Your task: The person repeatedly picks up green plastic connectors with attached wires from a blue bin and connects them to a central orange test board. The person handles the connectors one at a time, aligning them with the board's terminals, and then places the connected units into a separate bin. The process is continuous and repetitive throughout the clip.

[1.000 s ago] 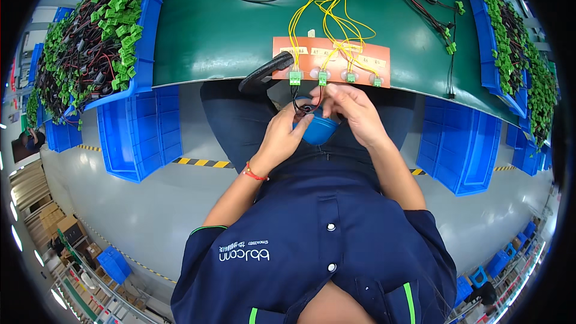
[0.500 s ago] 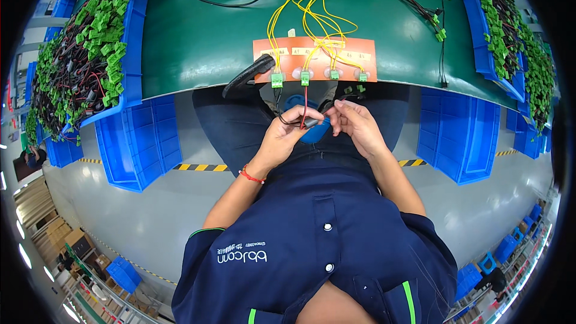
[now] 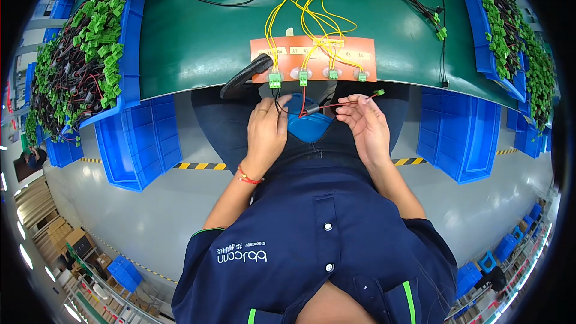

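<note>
My right hand (image 3: pixel 369 132) pinches a thin red-and-black cable (image 3: pixel 333 106), with a small green connector (image 3: pixel 379 92) at its free end beyond the fingertips. A dark cylinder (image 3: pixel 311 109) sits on that cable. Its red wire rises to a green terminal block (image 3: pixel 303 77) on the front edge of an orange board (image 3: pixel 259 48). Just below the leftmost green block (image 3: pixel 274 81), my left hand (image 3: pixel 266 129) has thumb and fingers closed around a black wire (image 3: pixel 277 99). Yellow wires (image 3: pixel 303 12) run from the board's blocks toward the far side of the table.
The green table (image 3: pixel 198 42) has blue bins heaped with green-ended cables (image 3: pixel 108 42) at left and right. A black strap-like piece (image 3: pixel 243 76) overhangs its front edge. Several cables (image 3: pixel 414 0) lie at the back right. Blue crates (image 3: pixel 141 144) stand below.
My hands have moved apart: the left shifted left to the black wire, the right slid right along the cable. The cable is now stretched out sideways with its green end showing.
</note>
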`<state>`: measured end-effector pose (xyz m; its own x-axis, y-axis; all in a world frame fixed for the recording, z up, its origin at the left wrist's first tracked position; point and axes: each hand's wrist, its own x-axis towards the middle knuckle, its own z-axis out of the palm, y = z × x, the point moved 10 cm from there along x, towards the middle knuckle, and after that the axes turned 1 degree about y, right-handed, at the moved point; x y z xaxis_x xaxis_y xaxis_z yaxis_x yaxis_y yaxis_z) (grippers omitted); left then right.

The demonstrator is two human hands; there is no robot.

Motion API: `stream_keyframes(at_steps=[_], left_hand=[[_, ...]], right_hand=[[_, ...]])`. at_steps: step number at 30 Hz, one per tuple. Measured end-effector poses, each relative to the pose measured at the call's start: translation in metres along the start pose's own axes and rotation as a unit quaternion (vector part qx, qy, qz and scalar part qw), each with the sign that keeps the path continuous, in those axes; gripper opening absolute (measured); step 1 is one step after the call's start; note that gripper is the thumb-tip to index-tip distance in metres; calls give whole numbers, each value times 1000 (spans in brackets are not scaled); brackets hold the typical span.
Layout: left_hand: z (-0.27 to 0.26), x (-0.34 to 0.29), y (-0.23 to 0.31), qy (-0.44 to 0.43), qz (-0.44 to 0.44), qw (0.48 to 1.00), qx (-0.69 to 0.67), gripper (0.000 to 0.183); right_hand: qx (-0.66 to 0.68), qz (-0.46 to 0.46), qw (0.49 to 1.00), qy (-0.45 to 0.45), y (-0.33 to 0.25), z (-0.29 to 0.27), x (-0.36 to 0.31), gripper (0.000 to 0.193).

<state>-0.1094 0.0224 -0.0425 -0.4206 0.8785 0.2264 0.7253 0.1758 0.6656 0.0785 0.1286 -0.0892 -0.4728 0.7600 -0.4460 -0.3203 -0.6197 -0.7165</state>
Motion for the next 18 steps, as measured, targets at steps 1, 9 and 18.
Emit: stream_keyframes(at_steps=[1,9,18], left_hand=[[1,1,-5,-37,-42,998,-15,30],[7,-17,10,-184,-227,872,-392,34],[53,-45,20,-359,-225,772,-474,19]], right_hand=[[-35,-28,999,-13,-9,6,-2,30],[-241,-165,940,-177,-34,61,-35,36],[-13,-58,973,-223,-41,80,-25,33]])
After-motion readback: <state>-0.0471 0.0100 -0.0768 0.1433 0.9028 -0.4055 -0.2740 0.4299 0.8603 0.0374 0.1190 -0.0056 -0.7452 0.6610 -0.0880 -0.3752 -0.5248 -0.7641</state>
